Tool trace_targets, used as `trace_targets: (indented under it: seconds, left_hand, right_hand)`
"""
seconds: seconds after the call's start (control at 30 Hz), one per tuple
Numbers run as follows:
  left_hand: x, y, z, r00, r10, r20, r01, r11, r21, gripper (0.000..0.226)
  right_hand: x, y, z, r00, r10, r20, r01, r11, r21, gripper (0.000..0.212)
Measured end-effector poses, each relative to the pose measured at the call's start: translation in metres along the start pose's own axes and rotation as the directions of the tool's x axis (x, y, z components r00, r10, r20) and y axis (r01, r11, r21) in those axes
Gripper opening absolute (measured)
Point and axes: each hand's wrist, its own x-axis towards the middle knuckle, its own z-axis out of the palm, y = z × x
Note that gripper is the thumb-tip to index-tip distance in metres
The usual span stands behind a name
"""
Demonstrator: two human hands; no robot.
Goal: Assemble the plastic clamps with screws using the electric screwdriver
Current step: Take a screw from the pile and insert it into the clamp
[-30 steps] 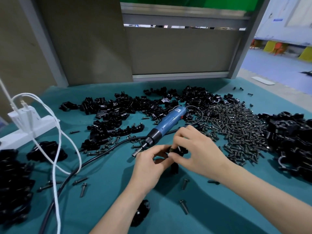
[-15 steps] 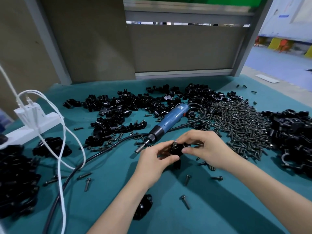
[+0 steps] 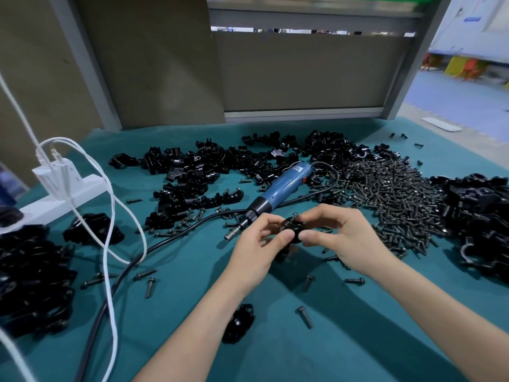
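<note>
Your left hand (image 3: 256, 244) and right hand (image 3: 347, 238) each had a pinching grip on the clamp (image 3: 292, 228), held between them. The screwdriver (image 3: 281, 186) lay just beyond on the counter (image 3: 179, 312).

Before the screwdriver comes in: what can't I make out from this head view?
Head view:
clamp: mostly covered by fingers of the left hand and right hand; whether its halves line up is hidden.
screw on the clamp: too small to tell how deep it sits.
electric screwdriver label: too small to read.
black pile at left: cut off by the frame edge.
</note>
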Motion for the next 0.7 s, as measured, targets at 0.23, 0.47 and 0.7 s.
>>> trace_targets:
  seconds: [0.23,0.47,0.7]
  left_hand:
    - [-0.001,0.000,-0.004,0.997,-0.072,-0.011,0.067,0.967,-0.244,0.031]
    - [0.001,-0.002,-0.007,0.997,-0.077,-0.008,0.071,0.954,-0.290,0.040]
    - [0.002,0.000,-0.006,0.983,-0.186,0.010,0.170,0.876,-0.452,0.038]
  right_hand:
    - [0.006,-0.002,0.016,0.998,-0.014,-0.062,0.012,0.999,-0.035,0.026]
    - [0.002,-0.004,0.016,1.000,-0.007,-0.027,0.007,1.000,0.022,0.029]
    - [0.026,-0.005,-0.002,0.991,0.131,-0.001,-0.126,0.958,0.258,0.016]
